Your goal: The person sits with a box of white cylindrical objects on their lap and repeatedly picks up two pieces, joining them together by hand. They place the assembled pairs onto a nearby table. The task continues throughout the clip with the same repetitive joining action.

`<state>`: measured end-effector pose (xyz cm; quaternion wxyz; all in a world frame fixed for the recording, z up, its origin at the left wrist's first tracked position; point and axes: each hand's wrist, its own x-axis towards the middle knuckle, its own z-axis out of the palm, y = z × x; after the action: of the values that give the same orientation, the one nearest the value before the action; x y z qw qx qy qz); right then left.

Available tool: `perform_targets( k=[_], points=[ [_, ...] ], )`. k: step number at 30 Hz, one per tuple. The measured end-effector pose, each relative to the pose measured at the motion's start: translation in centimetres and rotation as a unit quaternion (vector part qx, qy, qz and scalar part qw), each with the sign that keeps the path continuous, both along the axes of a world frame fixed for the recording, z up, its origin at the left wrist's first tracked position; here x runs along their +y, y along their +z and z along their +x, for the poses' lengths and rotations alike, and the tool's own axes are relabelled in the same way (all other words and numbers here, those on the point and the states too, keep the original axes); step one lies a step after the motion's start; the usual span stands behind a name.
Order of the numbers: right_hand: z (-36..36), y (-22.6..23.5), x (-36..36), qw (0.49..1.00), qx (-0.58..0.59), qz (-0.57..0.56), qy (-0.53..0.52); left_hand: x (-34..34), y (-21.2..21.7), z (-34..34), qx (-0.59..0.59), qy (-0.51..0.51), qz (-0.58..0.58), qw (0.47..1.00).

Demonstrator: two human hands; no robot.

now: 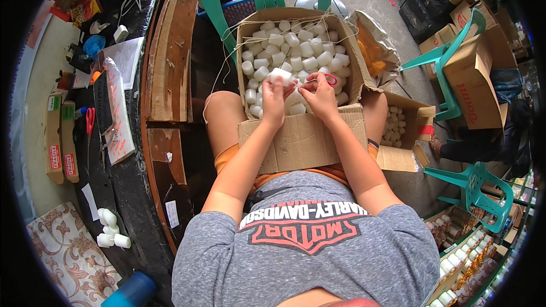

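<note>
My left hand (274, 99) is closed on a short white cylinder that looks like a candle (280, 75), held above an open cardboard box. Close beside it, my right hand (321, 98) has its thumb and fingertips pinched together. A red loop handle (331, 79), apparently of small scissors, sticks out from the right fingers; the blades cannot be made out. Anything thin between the fingertips is too small to tell. Between my knees, the cardboard box (304, 142) holds many similar white candles (292, 40). Pale strings (224, 62) trail over its rim.
A dark worktable (122, 193) on my left carries red scissors (90, 119) and several white candles (108, 228). A smaller box (398, 159) of white pieces stands right of my leg. Green plastic chairs (475, 185) stand at the right and front; a person's foot (436, 146) shows nearby.
</note>
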<state>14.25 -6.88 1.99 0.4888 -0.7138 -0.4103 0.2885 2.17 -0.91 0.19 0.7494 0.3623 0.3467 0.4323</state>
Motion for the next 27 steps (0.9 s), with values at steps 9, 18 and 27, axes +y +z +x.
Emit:
perform_targets(
  k=[9,18,27],
  points=[
    [-1.7,0.5,0.3,0.993,0.012,0.002,0.121,1.4,-2.2,-0.6,-0.083,0.047,-0.079,0.992],
    [1.0,-2.2,6.8,0.961,-0.186,-0.014,0.203,2.2,-0.4,-2.1,-0.157,0.042,-0.222,0.961],
    [0.2,-2.3,9.5,0.874,-0.36,-0.17,0.278,2.4,-0.4,-2.7,-0.164,0.089,-0.284,0.941]
  ],
)
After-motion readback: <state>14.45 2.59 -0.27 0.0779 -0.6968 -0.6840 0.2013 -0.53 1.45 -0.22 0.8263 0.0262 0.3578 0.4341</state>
